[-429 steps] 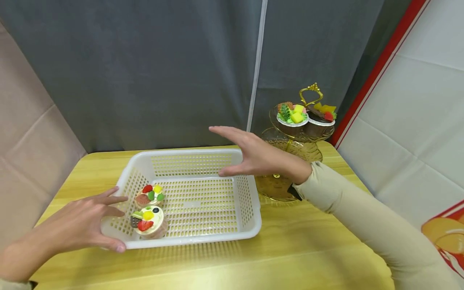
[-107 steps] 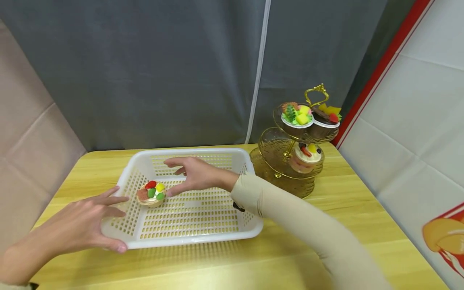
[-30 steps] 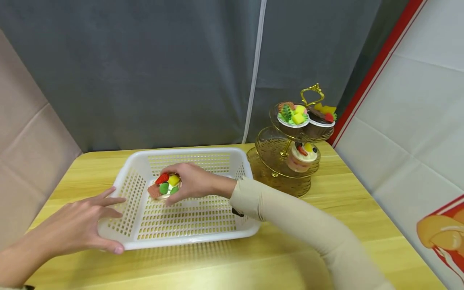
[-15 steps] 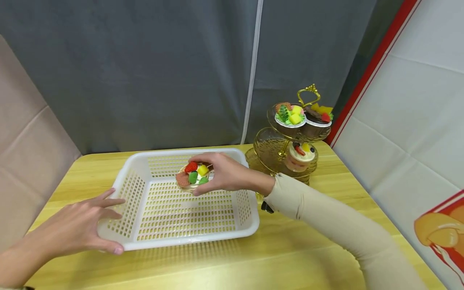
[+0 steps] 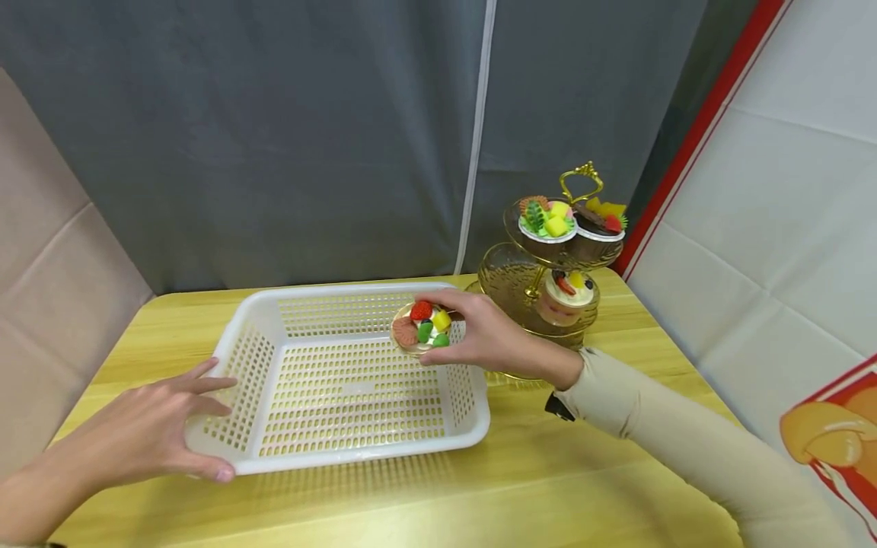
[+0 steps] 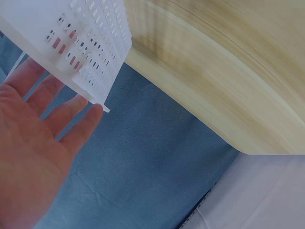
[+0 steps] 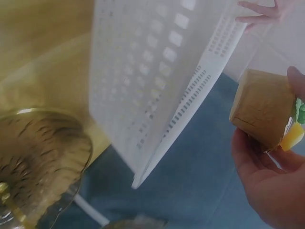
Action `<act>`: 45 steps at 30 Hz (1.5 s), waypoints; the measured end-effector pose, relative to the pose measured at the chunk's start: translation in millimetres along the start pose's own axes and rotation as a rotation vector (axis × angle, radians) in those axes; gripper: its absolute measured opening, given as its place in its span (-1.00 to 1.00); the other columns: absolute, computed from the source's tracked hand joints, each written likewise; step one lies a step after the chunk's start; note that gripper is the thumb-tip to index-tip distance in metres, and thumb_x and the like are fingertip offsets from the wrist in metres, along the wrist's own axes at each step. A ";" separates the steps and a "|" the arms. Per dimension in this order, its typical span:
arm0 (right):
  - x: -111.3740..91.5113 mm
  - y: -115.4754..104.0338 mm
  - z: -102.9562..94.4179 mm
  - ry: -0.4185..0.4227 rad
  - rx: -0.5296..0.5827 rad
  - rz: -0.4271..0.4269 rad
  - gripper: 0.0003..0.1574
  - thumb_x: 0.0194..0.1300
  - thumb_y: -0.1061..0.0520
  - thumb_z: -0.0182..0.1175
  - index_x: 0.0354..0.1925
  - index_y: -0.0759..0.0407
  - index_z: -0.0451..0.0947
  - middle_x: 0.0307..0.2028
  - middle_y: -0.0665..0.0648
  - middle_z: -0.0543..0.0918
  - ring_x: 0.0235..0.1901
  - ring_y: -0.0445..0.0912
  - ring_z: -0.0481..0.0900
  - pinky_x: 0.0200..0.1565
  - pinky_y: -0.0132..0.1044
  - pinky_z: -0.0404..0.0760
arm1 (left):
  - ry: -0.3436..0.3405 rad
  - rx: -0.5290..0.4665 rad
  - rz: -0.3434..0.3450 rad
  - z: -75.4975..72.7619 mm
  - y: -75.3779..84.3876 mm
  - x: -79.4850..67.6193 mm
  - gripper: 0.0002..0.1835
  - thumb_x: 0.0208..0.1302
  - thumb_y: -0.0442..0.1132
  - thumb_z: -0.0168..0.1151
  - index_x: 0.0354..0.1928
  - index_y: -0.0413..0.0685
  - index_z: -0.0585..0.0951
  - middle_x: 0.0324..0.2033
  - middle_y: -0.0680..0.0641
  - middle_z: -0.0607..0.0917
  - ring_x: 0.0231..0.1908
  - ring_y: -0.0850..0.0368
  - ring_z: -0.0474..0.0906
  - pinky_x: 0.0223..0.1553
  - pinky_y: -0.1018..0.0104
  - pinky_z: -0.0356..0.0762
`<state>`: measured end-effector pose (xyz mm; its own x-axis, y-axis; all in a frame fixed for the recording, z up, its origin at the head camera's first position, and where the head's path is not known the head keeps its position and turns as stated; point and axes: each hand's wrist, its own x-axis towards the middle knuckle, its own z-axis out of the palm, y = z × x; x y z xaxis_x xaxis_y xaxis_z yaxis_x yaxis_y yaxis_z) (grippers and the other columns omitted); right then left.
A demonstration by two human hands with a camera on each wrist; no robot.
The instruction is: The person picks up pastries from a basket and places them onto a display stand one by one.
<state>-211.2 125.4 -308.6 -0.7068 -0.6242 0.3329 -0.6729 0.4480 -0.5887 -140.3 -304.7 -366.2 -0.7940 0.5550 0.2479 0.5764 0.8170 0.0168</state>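
My right hand [image 5: 489,335] holds a cupcake [image 5: 421,327] between thumb and fingers, above the back right part of the white plastic basket [image 5: 356,454]. Strawberry, yellow cubes, green leaves and a brown wafer piece top its cream. The right wrist view shows its tan, tapered cup [image 7: 264,107] pinched in the fingers, well clear of the basket wall. Across the basket's left end lies my left hand [image 5: 161,415], fingers spread over the rim and thumb at the near corner. In the left wrist view its fingertips [image 6: 97,107] touch the rim.
A gold-trimmed tiered stand [image 5: 507,281] stands at the back right. Its top plate bears a green-topped cupcake [image 5: 548,222] and a chocolate one [image 5: 599,224]; the middle plate has a layered cream cup [image 5: 565,298]. A grey curtain [image 5: 308,152] hangs behind the wooden table [image 5: 479,495].
The layered cream cup went from the basket to the stand's middle plate. My right hand then took the cupcake, lifted it and moved right. My left hand has stayed at the rim.
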 end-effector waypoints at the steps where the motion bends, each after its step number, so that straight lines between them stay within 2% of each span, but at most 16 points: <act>1: -3.9 1.5 -3.4 0.003 0.003 0.016 -0.06 -0.02 0.03 0.58 0.31 0.19 0.45 0.09 0.06 0.62 0.03 -0.16 0.59 0.07 -0.23 0.55 | -0.002 0.000 0.000 0.0 0.0 0.3 -0.18 -0.48 0.60 0.38 -0.31 0.09 0.77 0.05 -0.03 0.70 0.18 -0.30 0.48 -0.42 -0.09 0.52; 7: -23.2 10.9 -24.0 0.067 -0.025 0.098 -0.03 0.02 0.00 0.56 0.35 0.19 0.42 0.13 0.08 0.60 0.02 -0.12 0.61 0.03 -0.18 0.58 | -0.001 0.002 0.009 -0.5 0.3 1.6 -0.18 -0.47 0.61 0.37 -0.31 0.09 0.77 0.05 -0.02 0.69 0.18 -0.29 0.47 -0.43 -0.08 0.52; 12: -34.7 20.5 -39.5 0.147 -0.028 0.153 -0.03 0.01 0.07 0.56 0.35 0.22 0.40 0.17 0.15 0.57 -0.02 -0.06 0.63 -0.05 -0.23 0.62 | 0.000 0.001 0.013 -0.7 0.3 2.1 -0.19 -0.46 0.60 0.37 -0.31 0.09 0.76 0.05 -0.03 0.70 0.18 -0.30 0.48 -0.43 -0.10 0.53; 18: -46.4 32.4 -52.1 0.265 -0.098 0.191 -0.03 0.02 0.08 0.56 0.36 0.19 0.39 0.16 0.15 0.58 0.02 -0.04 0.62 -0.08 -0.24 0.62 | 0.030 0.004 0.031 -1.3 -0.6 3.3 -0.19 -0.48 0.60 0.38 -0.34 0.09 0.76 0.03 -0.04 0.71 0.16 -0.32 0.50 -0.42 -0.08 0.53; 22: -51.4 38.6 -54.7 0.319 -0.121 0.215 -0.07 0.06 0.08 0.54 0.35 0.17 0.38 0.12 0.15 0.58 -0.11 -0.06 0.63 -0.16 -0.23 0.64 | 0.021 0.005 0.025 -1.5 -1.1 3.5 -0.18 -0.48 0.61 0.38 -0.33 0.08 0.77 0.03 -0.04 0.71 0.17 -0.31 0.49 -0.41 -0.09 0.53; 24: -53.0 40.7 -54.4 0.342 -0.166 0.219 -0.08 0.07 0.05 0.54 0.34 0.17 0.38 0.09 0.16 0.58 -0.24 -0.06 0.60 -0.25 -0.25 0.61 | 0.011 0.004 0.017 -1.5 -1.1 3.2 -0.19 -0.47 0.61 0.37 -0.32 0.09 0.77 0.05 -0.03 0.70 0.18 -0.31 0.48 -0.41 -0.12 0.53; 28: -54.9 43.9 -51.7 0.390 -0.265 0.208 -0.08 0.07 0.02 0.53 0.32 0.23 0.39 0.05 0.20 0.58 -0.31 -0.02 0.49 -0.30 -0.21 0.48 | 0.011 -0.002 0.009 -1.5 -0.8 2.2 -0.19 -0.47 0.60 0.38 -0.31 0.10 0.77 0.06 -0.02 0.70 0.18 -0.30 0.48 -0.42 -0.15 0.53; 38: -56.5 49.6 -46.3 0.489 -0.325 0.256 -0.11 0.09 0.01 0.51 0.29 0.30 0.39 0.09 0.28 0.56 -0.06 0.10 0.53 -0.11 0.00 0.49 | 0.009 -0.003 0.000 -1.1 -1.5 1.4 -0.19 -0.48 0.60 0.39 -0.31 0.10 0.77 0.06 -0.02 0.69 0.18 -0.29 0.47 -0.42 -0.14 0.52; 42: -56.0 52.8 -42.4 0.484 -0.336 0.273 -0.08 0.09 0.01 0.51 0.30 0.33 0.37 0.14 0.31 0.53 0.09 0.18 0.50 0.06 0.11 0.45 | -0.004 -0.009 -0.007 -0.4 -1.5 0.9 -0.19 -0.46 0.60 0.38 -0.30 0.09 0.77 0.07 -0.03 0.69 0.19 -0.30 0.47 -0.41 -0.15 0.53; 45: -54.7 54.1 -38.4 0.468 -0.345 0.287 -0.07 0.09 0.00 0.51 0.30 0.36 0.38 0.14 0.33 0.53 0.10 0.21 0.50 0.09 0.14 0.44 | -0.005 -0.015 -0.008 0.8 -1.8 -0.4 -0.19 -0.46 0.59 0.39 -0.29 0.09 0.77 0.08 -0.03 0.69 0.19 -0.30 0.47 -0.41 -0.16 0.53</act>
<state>-217.4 208.3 -330.4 -0.8373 -0.1389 0.5288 -0.4192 0.7840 -0.4578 -141.1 -306.3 -367.1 -0.7997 0.5489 0.2433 0.5724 0.8193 0.0331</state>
